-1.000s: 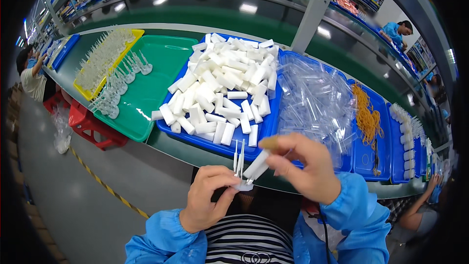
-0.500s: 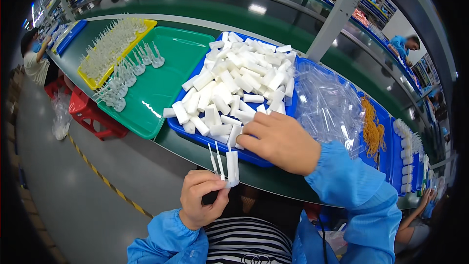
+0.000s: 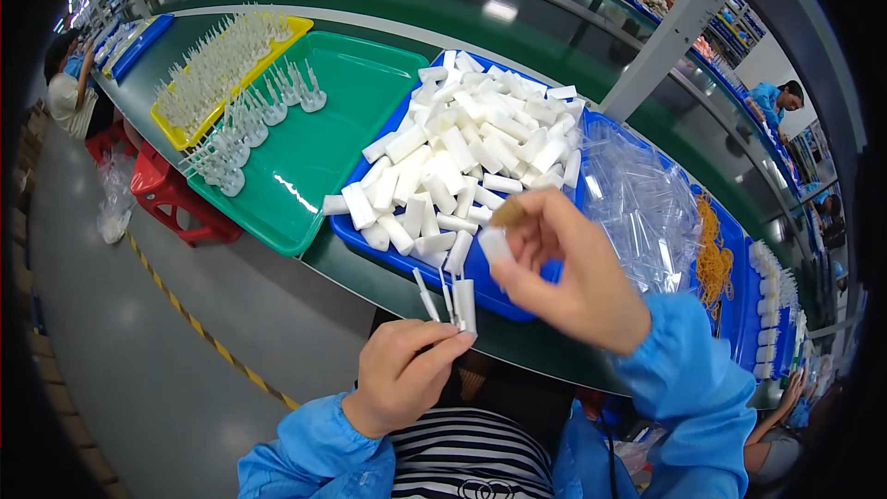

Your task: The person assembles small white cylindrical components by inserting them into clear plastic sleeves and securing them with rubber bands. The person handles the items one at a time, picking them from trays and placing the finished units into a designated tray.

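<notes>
white caps: left hand [image 3: 402, 379] fingers pinch capped sticks [image 3: 453, 300], right hand [image 3: 573, 273] fingers grip one cap [image 3: 494, 245].

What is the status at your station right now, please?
Left hand pinching a small white fork-like part upright. Right hand holding one white cap just above it. Blue tray of white caps directly behind; nothing between the hands.

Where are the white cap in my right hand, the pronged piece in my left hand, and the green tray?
White cap [image 3: 493, 245], head view, middle of its side.
Pronged piece [image 3: 460, 298], head view, its capped prong.
Green tray [image 3: 337, 129], head view, bare floor.
</notes>
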Demonstrator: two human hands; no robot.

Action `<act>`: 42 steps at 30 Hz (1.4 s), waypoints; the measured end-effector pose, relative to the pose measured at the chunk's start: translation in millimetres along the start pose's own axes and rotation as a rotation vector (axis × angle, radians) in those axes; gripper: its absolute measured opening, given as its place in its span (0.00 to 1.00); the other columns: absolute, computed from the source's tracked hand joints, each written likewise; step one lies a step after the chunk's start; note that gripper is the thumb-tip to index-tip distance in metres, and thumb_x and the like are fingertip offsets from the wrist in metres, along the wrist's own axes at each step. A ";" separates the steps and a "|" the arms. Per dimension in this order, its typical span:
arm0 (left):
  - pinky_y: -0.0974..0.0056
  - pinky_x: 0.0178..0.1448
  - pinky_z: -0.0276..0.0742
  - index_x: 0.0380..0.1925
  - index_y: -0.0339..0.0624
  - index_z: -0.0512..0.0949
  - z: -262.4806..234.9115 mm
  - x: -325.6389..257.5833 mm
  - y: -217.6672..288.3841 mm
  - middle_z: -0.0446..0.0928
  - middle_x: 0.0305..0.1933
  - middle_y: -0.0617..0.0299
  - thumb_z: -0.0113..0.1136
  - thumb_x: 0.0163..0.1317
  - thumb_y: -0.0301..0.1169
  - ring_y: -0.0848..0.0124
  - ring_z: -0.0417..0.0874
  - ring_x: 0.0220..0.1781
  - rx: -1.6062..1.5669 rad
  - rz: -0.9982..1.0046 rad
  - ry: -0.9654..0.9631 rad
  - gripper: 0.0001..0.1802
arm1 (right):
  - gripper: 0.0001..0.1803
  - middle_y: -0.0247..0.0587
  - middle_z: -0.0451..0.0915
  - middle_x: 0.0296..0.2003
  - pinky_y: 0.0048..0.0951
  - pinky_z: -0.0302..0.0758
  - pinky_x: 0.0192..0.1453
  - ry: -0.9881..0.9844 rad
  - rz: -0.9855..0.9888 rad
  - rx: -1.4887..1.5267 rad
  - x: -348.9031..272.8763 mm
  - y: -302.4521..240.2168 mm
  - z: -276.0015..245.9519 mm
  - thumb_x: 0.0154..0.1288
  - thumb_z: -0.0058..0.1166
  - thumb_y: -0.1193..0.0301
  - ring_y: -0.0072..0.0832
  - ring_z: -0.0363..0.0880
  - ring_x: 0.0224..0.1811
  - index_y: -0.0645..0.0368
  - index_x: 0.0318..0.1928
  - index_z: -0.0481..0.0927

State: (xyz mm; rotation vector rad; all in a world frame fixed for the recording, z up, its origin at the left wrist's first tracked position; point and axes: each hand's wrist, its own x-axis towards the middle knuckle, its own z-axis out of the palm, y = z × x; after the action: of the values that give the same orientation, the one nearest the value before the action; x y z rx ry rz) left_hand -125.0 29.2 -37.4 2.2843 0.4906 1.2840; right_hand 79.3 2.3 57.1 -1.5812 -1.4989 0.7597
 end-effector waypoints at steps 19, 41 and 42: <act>0.59 0.41 0.78 0.38 0.38 0.83 25.5 32.2 33.2 0.79 0.41 0.55 0.65 0.42 0.18 0.58 0.80 0.39 0.078 0.203 -0.220 0.18 | 0.13 0.41 0.78 0.33 0.26 0.76 0.31 0.073 -0.115 -0.279 -47.5 0.3 -13.2 0.62 0.65 0.73 0.28 0.79 0.27 0.59 0.47 0.83; 0.66 0.37 0.74 0.42 0.44 0.87 19.8 26.2 36.8 0.84 0.44 0.63 0.66 0.45 0.23 0.67 0.80 0.38 0.045 0.284 -0.272 0.19 | 0.09 0.32 0.81 0.29 0.22 0.76 0.33 0.375 0.167 0.218 -47.4 19.7 -38.3 0.64 0.62 0.75 0.14 0.78 0.30 0.65 0.42 0.80; 0.66 0.37 0.74 0.42 0.44 0.87 20.0 25.9 37.4 0.84 0.44 0.64 0.65 0.46 0.23 0.68 0.80 0.38 0.046 0.293 -0.269 0.19 | 0.08 0.32 0.81 0.29 0.22 0.76 0.33 0.324 0.150 0.132 -50.4 20.5 -37.7 0.64 0.62 0.75 0.15 0.79 0.30 0.65 0.42 0.80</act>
State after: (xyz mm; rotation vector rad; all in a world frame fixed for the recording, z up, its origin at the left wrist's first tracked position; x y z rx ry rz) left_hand -91.9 7.2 -7.4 2.5894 0.0946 1.0742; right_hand 116.2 -52.4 52.6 -1.6388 -1.0858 0.6347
